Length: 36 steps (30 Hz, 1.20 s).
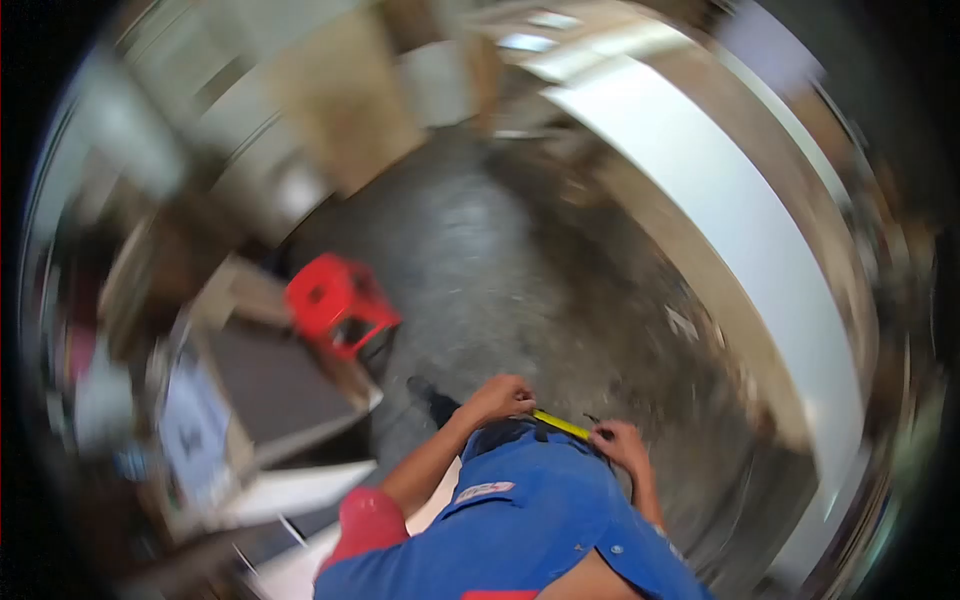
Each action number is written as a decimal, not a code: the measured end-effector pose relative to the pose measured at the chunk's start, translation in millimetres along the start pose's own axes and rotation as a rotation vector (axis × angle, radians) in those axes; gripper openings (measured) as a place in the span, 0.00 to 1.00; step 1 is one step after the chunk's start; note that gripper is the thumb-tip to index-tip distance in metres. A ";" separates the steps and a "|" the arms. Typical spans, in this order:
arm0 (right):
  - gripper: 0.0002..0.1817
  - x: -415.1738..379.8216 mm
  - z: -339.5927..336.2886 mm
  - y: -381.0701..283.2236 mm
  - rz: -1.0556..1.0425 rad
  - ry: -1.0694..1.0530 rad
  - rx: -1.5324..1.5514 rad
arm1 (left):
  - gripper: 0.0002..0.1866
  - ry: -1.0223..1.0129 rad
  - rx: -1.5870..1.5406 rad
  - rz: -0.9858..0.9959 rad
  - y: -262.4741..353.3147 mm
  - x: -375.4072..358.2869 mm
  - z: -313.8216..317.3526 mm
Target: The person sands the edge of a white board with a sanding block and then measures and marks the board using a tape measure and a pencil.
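Observation:
A short yellow strip, like a measuring tape [562,425], stretches between my two hands in front of my waist. My left hand [502,397] has its fingers closed at the strip's left end. At the other end, my right hand [622,443] is closed round the strip, with a small dark part by its fingers. The blue clothing [540,490] on my body lies just below both hands. Motion blur hides the finer detail of the fingers.
A red plastic stool [340,303] stands on the grey floor [460,230] at the left. Beside it is an open cardboard box [240,440] with a dark panel. A long white board [740,210] on a bench curves down the right side. Brown panels stand at the back left.

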State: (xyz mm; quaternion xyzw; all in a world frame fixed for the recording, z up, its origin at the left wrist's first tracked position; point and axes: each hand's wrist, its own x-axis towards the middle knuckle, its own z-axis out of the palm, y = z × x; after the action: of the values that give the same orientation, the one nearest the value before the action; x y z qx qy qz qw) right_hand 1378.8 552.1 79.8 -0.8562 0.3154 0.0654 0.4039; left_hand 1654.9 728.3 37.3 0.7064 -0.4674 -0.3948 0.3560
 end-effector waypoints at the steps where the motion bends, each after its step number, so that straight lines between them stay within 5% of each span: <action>1: 0.14 -18.4 -6.8 24.9 0.066 0.063 0.052 | 0.13 -0.077 -0.047 -0.011 13.4 20.9 22.4; 5: 0.13 -86.3 -46.3 84.9 0.234 0.279 0.162 | 0.11 -0.331 0.122 0.042 92.9 84.3 84.4; 9: 0.13 -103.8 -85.5 131.9 0.299 0.411 0.212 | 0.11 -0.336 0.103 0.085 136.1 146.4 122.1; 11: 0.13 -103.3 -101.3 158.8 0.337 0.460 0.247 | 0.12 -0.347 0.141 0.237 158.9 182.5 137.1; 21: 0.10 -61.8 -225.2 239.6 0.436 0.739 0.190 | 0.13 -0.482 0.059 0.293 265.3 395.7 200.5; 23: 0.09 -50.4 -264.9 250.5 0.531 0.731 0.209 | 0.12 -0.541 0.074 0.177 281.6 433.0 208.7; 26: 0.08 -30.9 -308.6 274.2 0.443 0.791 0.107 | 0.09 -0.501 0.113 0.371 285.1 486.0 219.4; 36: 0.08 60.2 -403.3 364.5 0.243 0.684 -0.144 | 0.09 -0.353 0.290 0.272 285.2 580.3 234.4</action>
State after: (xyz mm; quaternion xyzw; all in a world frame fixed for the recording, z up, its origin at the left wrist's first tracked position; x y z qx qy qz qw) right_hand 1152.8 54.2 88.9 -0.8111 0.5262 -0.1549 0.2032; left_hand 1483.8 62.4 53.5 0.6009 -0.6647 -0.3891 0.2138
